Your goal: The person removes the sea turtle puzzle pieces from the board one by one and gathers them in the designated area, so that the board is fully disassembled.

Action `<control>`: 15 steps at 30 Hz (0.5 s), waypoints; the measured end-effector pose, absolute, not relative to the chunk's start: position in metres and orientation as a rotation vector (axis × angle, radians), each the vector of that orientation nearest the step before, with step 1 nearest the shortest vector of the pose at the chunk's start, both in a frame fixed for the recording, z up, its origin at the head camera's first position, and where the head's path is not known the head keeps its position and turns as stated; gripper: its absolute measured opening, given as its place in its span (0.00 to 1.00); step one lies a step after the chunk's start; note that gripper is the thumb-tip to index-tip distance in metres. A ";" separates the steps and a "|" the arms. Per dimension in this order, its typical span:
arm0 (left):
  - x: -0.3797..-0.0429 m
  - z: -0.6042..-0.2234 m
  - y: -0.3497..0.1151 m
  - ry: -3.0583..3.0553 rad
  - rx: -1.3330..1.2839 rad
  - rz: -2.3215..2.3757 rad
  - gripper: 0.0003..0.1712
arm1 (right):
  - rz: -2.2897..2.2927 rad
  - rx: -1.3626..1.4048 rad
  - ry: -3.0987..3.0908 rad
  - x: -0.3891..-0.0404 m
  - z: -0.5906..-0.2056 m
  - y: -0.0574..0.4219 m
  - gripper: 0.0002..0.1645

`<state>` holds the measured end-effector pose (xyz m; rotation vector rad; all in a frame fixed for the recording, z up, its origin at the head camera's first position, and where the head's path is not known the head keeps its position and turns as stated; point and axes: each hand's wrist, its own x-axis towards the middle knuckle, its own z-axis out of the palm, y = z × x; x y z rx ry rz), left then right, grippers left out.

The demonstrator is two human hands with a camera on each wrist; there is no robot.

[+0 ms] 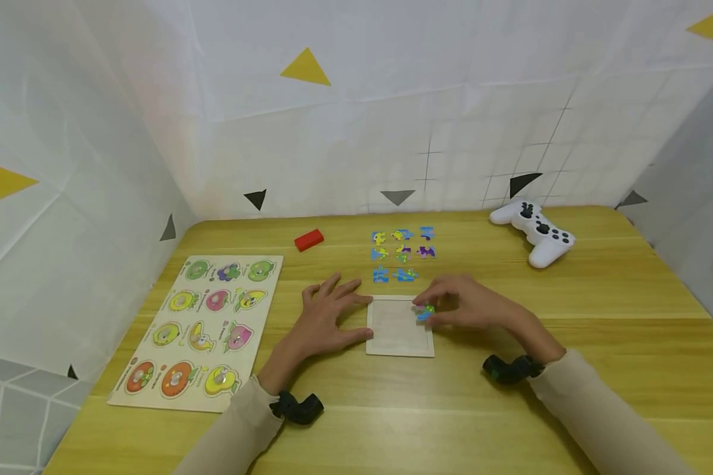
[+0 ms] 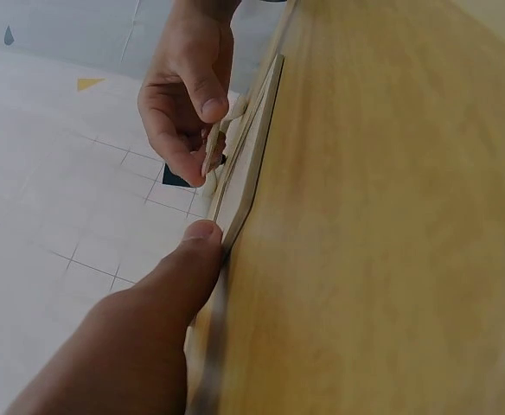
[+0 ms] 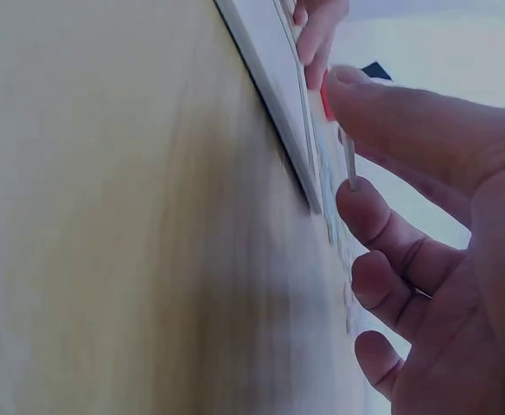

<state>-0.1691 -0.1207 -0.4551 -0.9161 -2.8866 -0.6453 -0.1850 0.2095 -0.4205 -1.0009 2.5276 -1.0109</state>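
Note:
My right hand (image 1: 472, 303) pinches a jigsaw piece (image 1: 425, 313), coloured blue, green and purple, above the right side of a small square wooden puzzle tray (image 1: 399, 353). In the left wrist view the piece (image 2: 211, 149) is seen edge-on between thumb and fingers, raised off the tray. My left hand (image 1: 327, 316) rests at the tray's left edge, fingers spread, with the thumb and a fingertip touching the rim. Beyond the tray several more jigsaw pieces (image 1: 405, 276) lie in rows, printed in blue, yellow and purple.
On the left lies a wooden fruit puzzle board (image 1: 218, 343) with knobbed pieces. A red block (image 1: 309, 240) sits towards the back. At the back right is a white game controller (image 1: 535, 231). White cloth (image 1: 356, 145) hangs behind the wooden table (image 1: 392, 422).

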 end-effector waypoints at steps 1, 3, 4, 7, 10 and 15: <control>-0.169 -0.455 -0.121 -2.888 -0.914 -0.640 0.35 | -1.024 -0.990 2.533 -0.186 -0.421 0.211 0.20; -0.169 -0.456 -0.121 -2.884 -0.917 -0.641 0.35 | -1.043 -0.969 2.552 -0.189 -0.424 0.214 0.19; -0.169 -0.456 -0.121 -2.885 -0.916 -0.642 0.35 | -1.051 -0.958 2.564 -0.190 -0.424 0.216 0.19; -0.169 -0.456 -0.121 -2.879 -0.918 -0.640 0.35 | -1.065 -0.910 2.607 -0.194 -0.426 0.219 0.19; -0.168 -0.457 -0.121 -2.875 -0.921 -0.645 0.35 | -1.060 -0.874 2.656 -0.198 -0.428 0.222 0.19; -0.169 -0.457 -0.121 -2.893 -0.919 -0.642 0.36 | -1.054 -0.889 2.705 -0.208 -0.430 0.226 0.18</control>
